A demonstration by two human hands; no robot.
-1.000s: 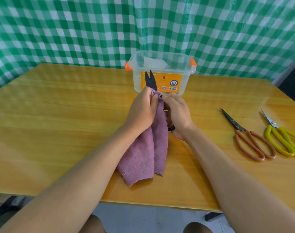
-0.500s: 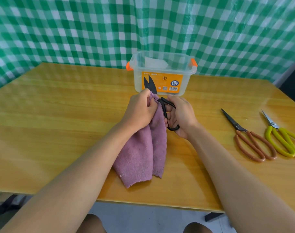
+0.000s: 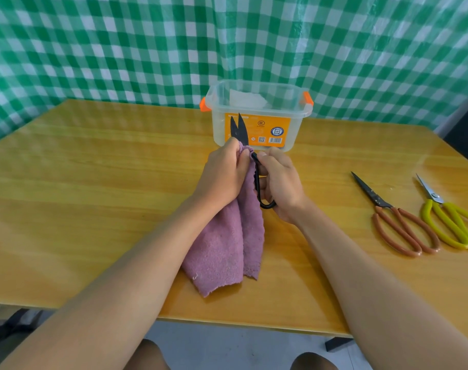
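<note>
Left of your left hand (image 3: pixel 223 175), the table (image 3: pixel 88 188) gives you lots of room. The clear plastic box (image 3: pixel 296 129) blocks the far side. Brown-handled scissors (image 3: pixel 381 202) and yellow-handled scissors (image 3: pixel 433 196) lie on the right.

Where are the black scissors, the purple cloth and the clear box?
black scissors (image 3: pixel 240 131), head view, on the blades.
purple cloth (image 3: pixel 222 252), head view, on the hanging part.
clear box (image 3: pixel 295 132), head view, on its front wall.

I see a clear plastic box (image 3: pixel 294 129) with orange clips and an orange label at centre top of the wooden surface (image 3: pixel 94 182), something white inside. Right edge: red-handled scissors (image 3: pixel 379 202) just beside yellow-handled scissors (image 3: pixel 433 195), blades together. Green checked sheet (image 3: pixel 120 49) behind.
</note>
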